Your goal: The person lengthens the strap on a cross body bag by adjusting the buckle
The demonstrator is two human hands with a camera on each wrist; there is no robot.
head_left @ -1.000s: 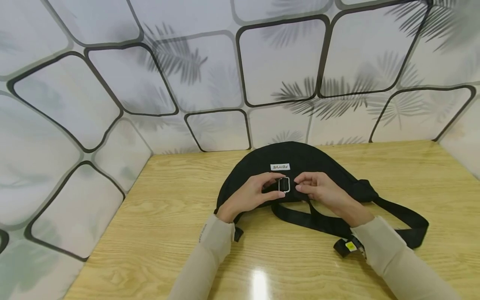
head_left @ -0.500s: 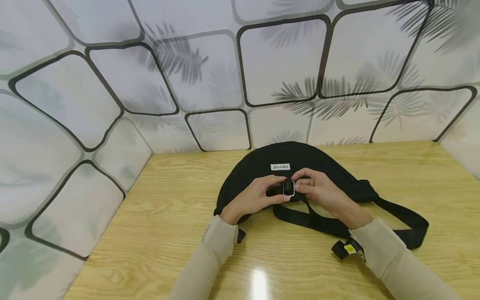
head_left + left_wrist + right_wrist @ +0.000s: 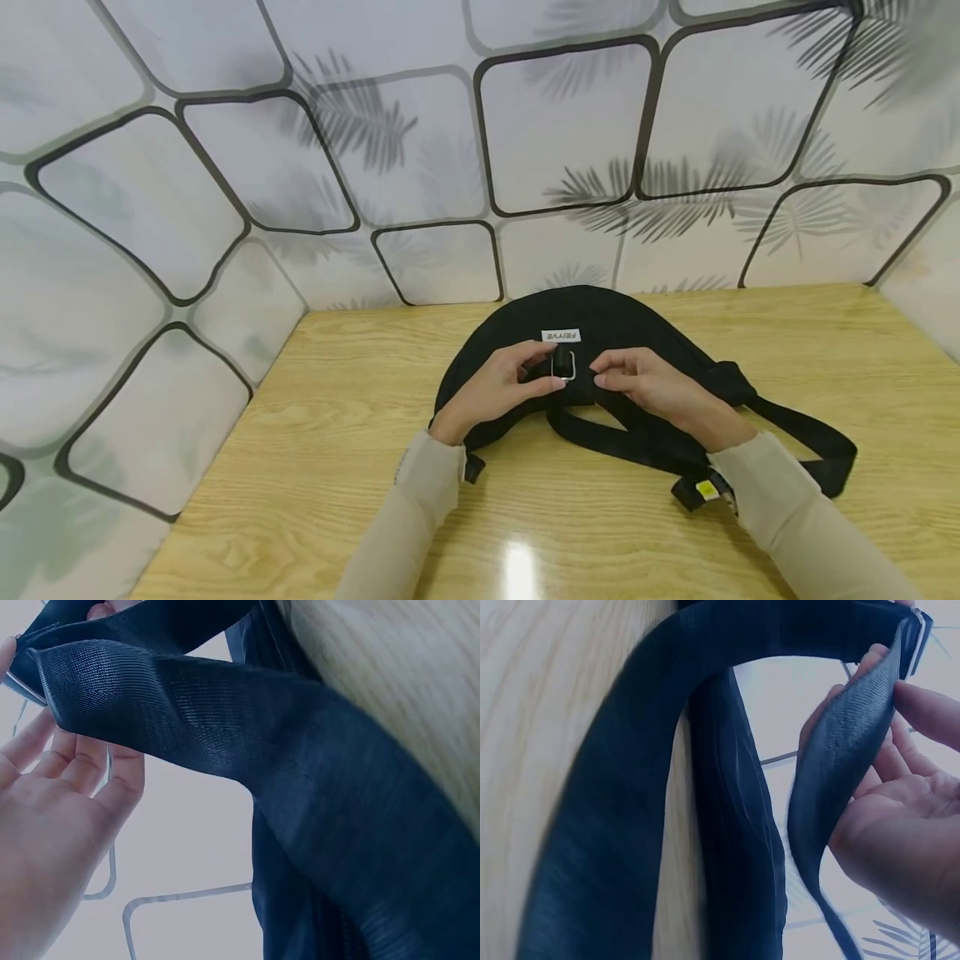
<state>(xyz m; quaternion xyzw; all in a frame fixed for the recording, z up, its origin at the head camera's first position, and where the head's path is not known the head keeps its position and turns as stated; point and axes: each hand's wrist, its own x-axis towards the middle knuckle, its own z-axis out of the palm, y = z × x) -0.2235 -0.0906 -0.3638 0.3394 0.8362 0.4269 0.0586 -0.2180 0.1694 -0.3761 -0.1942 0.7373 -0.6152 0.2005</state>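
A: Where is the black bag (image 3: 622, 321) lying?

B: It's lying right of centre in the head view, on the wooden table (image 3: 322, 400), with its curved edge facing the patterned wall (image 3: 420, 150). A white label (image 3: 561, 336) is showing upside down on its upper side.

A: What are the 2 hands doing?

B: The left hand (image 3: 495, 387) is coming in from the lower left, its thumb and fingertips pinching the metal buckle (image 3: 573, 367) just below the label. Black webbing is passing through that buckle.

A: And the right hand (image 3: 651, 384)?

B: It's facing the buckle from the right, with a gap separating it from the left hand. In the right wrist view, its thumb and fingertips are pinching the black strap (image 3: 847, 727) toward the upper right. The strap is partly hiding its other fingers, so I'm not telling exactly how they're lying.

A: Anything else in the lower right of the head view?

B: A yellow patch (image 3: 707, 490) is showing on a black piece just beside the right sleeve (image 3: 787, 508).
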